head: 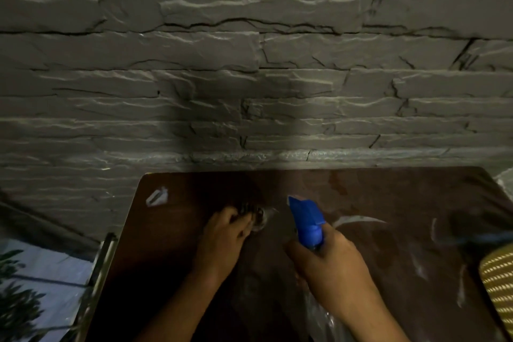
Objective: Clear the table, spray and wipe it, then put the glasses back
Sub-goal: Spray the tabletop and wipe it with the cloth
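Note:
A dark brown table (388,244) fills the lower half of the view, with pale streaks and a wet patch on its top. My right hand (330,261) grips a spray bottle with a blue nozzle head (305,219) that points forward over the table. My left hand (224,233) rests on the tabletop with its fingers curled on a small clear, glass-like object (259,216); blur hides what exactly it is.
A grey stone wall (249,64) rises right behind the table. A small white scrap (157,197) lies near the far left corner. A metal rail (100,266) runs along the table's left edge. A yellow patterned thing (498,283) sits at the right edge.

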{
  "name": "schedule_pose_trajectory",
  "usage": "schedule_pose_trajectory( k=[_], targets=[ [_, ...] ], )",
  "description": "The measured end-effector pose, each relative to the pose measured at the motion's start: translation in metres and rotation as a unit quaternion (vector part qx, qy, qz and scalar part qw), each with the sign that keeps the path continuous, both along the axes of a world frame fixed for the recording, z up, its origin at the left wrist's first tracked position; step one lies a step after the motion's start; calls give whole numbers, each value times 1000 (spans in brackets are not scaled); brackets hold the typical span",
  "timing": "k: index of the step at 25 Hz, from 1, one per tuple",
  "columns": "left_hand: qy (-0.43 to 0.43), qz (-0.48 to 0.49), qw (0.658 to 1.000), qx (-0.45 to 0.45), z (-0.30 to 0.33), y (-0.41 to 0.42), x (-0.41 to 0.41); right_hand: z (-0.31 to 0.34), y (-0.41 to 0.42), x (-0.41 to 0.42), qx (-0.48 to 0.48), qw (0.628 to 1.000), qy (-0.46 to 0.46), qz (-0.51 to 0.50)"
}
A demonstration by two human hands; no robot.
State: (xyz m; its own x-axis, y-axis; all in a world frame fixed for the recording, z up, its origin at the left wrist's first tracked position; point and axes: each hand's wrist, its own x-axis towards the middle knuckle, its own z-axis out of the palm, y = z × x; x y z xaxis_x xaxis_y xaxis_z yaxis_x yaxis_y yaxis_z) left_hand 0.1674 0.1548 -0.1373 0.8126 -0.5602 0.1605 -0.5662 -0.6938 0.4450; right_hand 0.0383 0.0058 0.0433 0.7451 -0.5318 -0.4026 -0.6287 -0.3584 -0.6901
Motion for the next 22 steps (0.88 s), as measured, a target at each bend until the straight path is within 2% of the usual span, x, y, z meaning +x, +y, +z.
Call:
schedule_pose_trajectory(
  k=[2,4,6,8,11,16,22],
  targets=[
    [-42,18,999,27,-5,34,23,2,-4,-6,6,1000,-4,-9],
    [-2,111,991,69,-4,33,75,-2,-6,-10,0,1000,3,-6],
    [30,163,984,59,5,10,102,-7,-4,-18,-3,1000,13,-2],
    [46,137,989,41,7,-4,82,-10,0,-33,4,999,34,9],
    [17,71,997,36,2,16,35,-10,7,-55,-1,997,74,37],
    [35,130,989,58,12,6,37,-12,12,-69,18,997,74,29],
    [67,141,983,91,24,12,9,-8,21,-111,25,996,80,32]
  ],
)
